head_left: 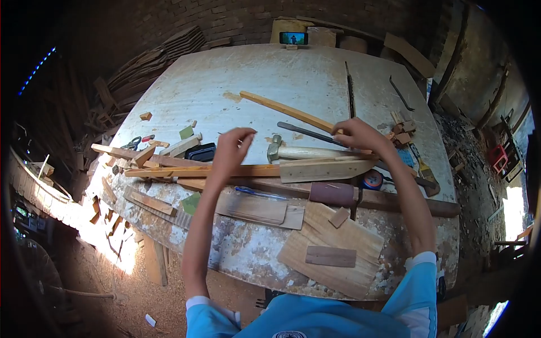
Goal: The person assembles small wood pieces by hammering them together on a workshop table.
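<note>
**Bench, mid-frame: two hands over loose stock**

- Left hand (232, 147): grip half open and empty, above the strip (186, 170), centre-left.
- Right hand (360, 137): fingers down where stick (287, 111), file (307, 133) and hammer (315, 152) meet, centre-right. I cannot tell if my grip closes on any.
- Hazards, as I judge them: pulling one piece may drag its neighbours. A nudged strip could slide off the bench (270, 73) edge at left.

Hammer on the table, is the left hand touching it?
Apart. The head view shows a strip of bare table between the left hand and the metal head of the hammer.
</note>
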A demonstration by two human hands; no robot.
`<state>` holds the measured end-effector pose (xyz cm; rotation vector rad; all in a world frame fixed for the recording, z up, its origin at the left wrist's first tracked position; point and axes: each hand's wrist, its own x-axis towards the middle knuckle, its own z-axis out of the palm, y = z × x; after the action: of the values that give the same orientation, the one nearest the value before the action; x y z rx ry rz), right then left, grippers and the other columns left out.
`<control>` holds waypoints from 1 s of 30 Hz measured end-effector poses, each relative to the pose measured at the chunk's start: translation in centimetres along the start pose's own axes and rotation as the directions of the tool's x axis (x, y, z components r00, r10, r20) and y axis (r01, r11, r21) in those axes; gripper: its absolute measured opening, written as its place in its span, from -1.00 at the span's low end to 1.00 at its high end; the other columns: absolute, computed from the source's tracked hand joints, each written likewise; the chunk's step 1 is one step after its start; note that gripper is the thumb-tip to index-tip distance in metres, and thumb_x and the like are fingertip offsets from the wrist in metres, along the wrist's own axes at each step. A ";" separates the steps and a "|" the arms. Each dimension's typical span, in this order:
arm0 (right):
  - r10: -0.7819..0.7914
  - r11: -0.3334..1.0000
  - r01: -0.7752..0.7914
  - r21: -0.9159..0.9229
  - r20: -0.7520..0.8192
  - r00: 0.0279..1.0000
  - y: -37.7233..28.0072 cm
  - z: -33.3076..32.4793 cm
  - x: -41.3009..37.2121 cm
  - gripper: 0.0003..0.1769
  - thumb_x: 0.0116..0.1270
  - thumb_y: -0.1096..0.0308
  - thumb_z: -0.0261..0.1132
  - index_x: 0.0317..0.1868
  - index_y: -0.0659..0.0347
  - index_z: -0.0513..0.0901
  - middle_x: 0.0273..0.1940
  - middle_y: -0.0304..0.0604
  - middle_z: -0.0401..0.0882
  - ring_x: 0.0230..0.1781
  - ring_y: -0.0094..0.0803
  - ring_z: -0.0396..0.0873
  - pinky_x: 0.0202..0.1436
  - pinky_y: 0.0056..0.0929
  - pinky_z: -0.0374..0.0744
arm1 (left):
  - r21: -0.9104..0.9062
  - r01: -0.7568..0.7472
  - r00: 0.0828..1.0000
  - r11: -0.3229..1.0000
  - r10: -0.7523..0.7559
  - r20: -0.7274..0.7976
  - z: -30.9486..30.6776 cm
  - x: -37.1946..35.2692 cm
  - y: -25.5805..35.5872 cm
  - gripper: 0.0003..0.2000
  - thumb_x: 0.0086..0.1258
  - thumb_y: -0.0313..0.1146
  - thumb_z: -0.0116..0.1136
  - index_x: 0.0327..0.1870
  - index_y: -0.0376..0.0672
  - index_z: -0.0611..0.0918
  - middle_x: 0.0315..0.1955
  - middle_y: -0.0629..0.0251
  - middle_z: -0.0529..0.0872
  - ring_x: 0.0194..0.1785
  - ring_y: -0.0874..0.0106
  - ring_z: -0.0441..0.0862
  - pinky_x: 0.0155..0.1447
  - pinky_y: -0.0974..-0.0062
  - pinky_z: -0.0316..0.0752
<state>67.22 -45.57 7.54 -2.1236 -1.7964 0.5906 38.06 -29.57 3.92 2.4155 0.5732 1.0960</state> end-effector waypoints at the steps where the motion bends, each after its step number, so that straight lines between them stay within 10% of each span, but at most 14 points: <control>1: -0.092 0.996 0.092 -0.006 0.050 0.995 1.1 1.5 2.7 -0.62 0.19 0.19 0.33 -0.04 0.23 0.65 -0.20 0.03 0.66 -0.16 -0.22 0.63 -0.08 -0.32 0.55 | 0.069 0.097 0.992 0.993 -0.102 0.077 0.7 1.8 -3.7 -0.83 0.25 -0.46 0.18 -0.18 -0.31 0.69 -0.32 0.02 0.72 -0.29 0.20 0.70 -0.17 0.38 0.58; 6: -0.125 0.947 0.198 -0.251 0.282 0.951 -0.3 8.3 9.4 -0.44 -0.08 0.19 0.49 -0.02 0.20 0.61 -0.11 0.05 0.63 -0.06 -0.11 0.60 -0.05 -0.23 0.56 | 0.252 0.206 0.933 0.946 -0.268 0.241 5.5 4.1 -14.4 -0.75 0.11 -0.36 0.29 -0.21 -0.29 0.70 -0.31 -0.05 0.71 -0.21 0.08 0.69 -0.06 0.30 0.56; 8: -0.093 0.947 0.166 -0.274 0.259 0.961 -1.9 8.8 9.0 -0.59 -0.10 0.30 0.47 -0.17 0.21 0.66 -0.18 0.05 0.65 -0.12 -0.09 0.63 -0.09 -0.19 0.58 | 0.281 0.011 0.935 0.960 -0.110 0.337 6.5 4.0 -16.7 -0.81 0.09 -0.39 0.28 -0.28 -0.25 0.72 -0.35 -0.02 0.72 -0.23 0.09 0.69 -0.07 0.30 0.56; 11: -0.234 0.923 0.219 -0.318 -0.009 0.972 -0.7 9.7 9.4 -0.77 -0.15 0.39 0.41 -0.39 0.23 0.69 -0.36 -0.01 0.66 -0.29 -0.06 0.66 -0.24 -0.19 0.61 | 0.313 -0.047 0.905 0.949 -0.092 0.415 7.1 5.0 -16.0 -0.86 0.10 -0.46 0.25 -0.33 -0.26 0.72 -0.41 0.05 0.72 -0.27 0.13 0.69 -0.11 0.33 0.56; 13: -0.558 0.732 0.303 -0.611 -0.281 0.781 -0.6 10.4 10.7 -0.86 -0.16 0.36 0.39 -0.51 0.13 0.63 -0.43 -0.13 0.65 -0.36 -0.20 0.68 -0.33 -0.21 0.58 | 0.385 -0.028 0.890 0.922 -0.152 0.430 7.2 5.5 -15.2 -0.89 0.12 -0.45 0.22 -0.37 -0.27 0.70 -0.46 0.03 0.71 -0.27 0.10 0.69 -0.14 0.27 0.55; 17: -0.659 0.647 0.046 -0.761 -0.528 0.536 -3.7 7.4 9.6 -0.91 -0.02 0.35 0.32 -0.47 0.08 0.57 -0.49 -0.22 0.55 -0.40 -0.22 0.62 -0.33 -0.25 0.50 | 0.188 0.032 0.889 0.982 -0.113 0.443 7.6 5.3 -13.8 -0.82 0.14 -0.46 0.18 -0.23 -0.28 0.63 -0.36 -0.06 0.68 -0.21 0.02 0.64 -0.13 0.21 0.51; 19: -0.639 0.692 0.010 -0.722 -0.606 0.474 -5.6 4.5 6.9 -0.87 -0.02 0.35 0.31 -0.41 0.07 0.56 -0.49 -0.22 0.53 -0.40 -0.19 0.61 -0.34 -0.23 0.49 | 0.239 -0.202 0.894 0.950 0.080 0.440 8.6 4.8 -19.7 -0.65 0.14 -0.47 0.16 0.00 -0.27 0.51 -0.19 -0.11 0.62 -0.18 -0.03 0.58 -0.12 0.17 0.48; 21: -0.583 0.762 0.033 -0.647 -0.661 0.472 -7.0 0.7 0.5 -0.71 -0.07 0.34 0.31 -0.25 0.05 0.55 -0.47 -0.17 0.52 -0.42 -0.16 0.60 -0.39 -0.20 0.49 | 0.272 -0.327 0.884 0.905 0.192 0.426 7.4 5.3 -16.7 -0.75 0.12 -0.49 0.17 -0.14 -0.29 0.57 -0.45 -0.07 0.65 -0.34 -0.06 0.60 -0.24 0.11 0.48; 23: -0.379 0.880 0.044 -0.473 -0.645 0.663 -7.0 -1.8 -4.9 -0.46 -0.15 0.31 0.37 -0.03 0.09 0.53 -0.39 -0.07 0.58 -0.34 -0.08 0.62 -0.33 -0.12 0.56 | 0.248 -0.234 0.969 0.940 0.203 0.144 5.8 5.4 -13.3 -0.78 0.19 -0.47 0.18 -0.14 -0.29 0.57 -0.51 -0.01 0.66 -0.43 0.04 0.62 -0.33 0.22 0.48; 24: -0.329 0.937 0.130 -0.323 -0.695 0.640 -7.1 -2.5 -8.2 -0.47 -0.10 0.32 0.31 -0.01 0.18 0.51 -0.39 0.02 0.58 -0.32 0.02 0.59 -0.26 -0.10 0.56 | 0.210 -0.010 0.994 0.978 -0.013 0.110 4.2 5.4 -10.7 -0.75 0.22 -0.47 0.19 -0.07 -0.29 0.58 -0.52 0.03 0.66 -0.45 0.16 0.64 -0.32 0.30 0.50; 27: -0.164 0.983 0.055 -0.173 -0.715 0.679 -5.5 -1.3 -16.4 -0.42 0.04 0.29 0.35 0.11 0.30 0.50 -0.11 0.04 0.62 -0.07 -0.11 0.60 -0.03 -0.31 0.53 | -0.029 -0.039 0.983 0.999 0.033 -0.180 0.1 2.4 -4.1 -0.71 0.27 -0.51 0.17 0.02 -0.28 0.61 -0.43 0.16 0.68 -0.43 0.50 0.55 -0.27 0.53 0.49; 30: 0.101 0.991 -0.016 0.134 -0.653 0.751 -2.7 2.9 -23.7 -0.45 0.11 0.27 0.31 0.12 0.30 0.48 -0.20 -0.03 0.59 -0.21 -0.22 0.58 -0.18 -0.38 0.52 | -0.238 0.108 0.990 0.965 -0.125 -0.058 -3.0 -5.9 3.5 -0.82 0.29 -0.49 0.20 -0.11 -0.25 0.66 -0.23 0.26 0.70 -0.14 0.50 0.61 -0.03 0.55 0.49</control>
<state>60.23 -68.48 9.09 -1.9577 -1.2563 -0.0654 32.83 -34.95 4.08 2.1204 0.5680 1.1365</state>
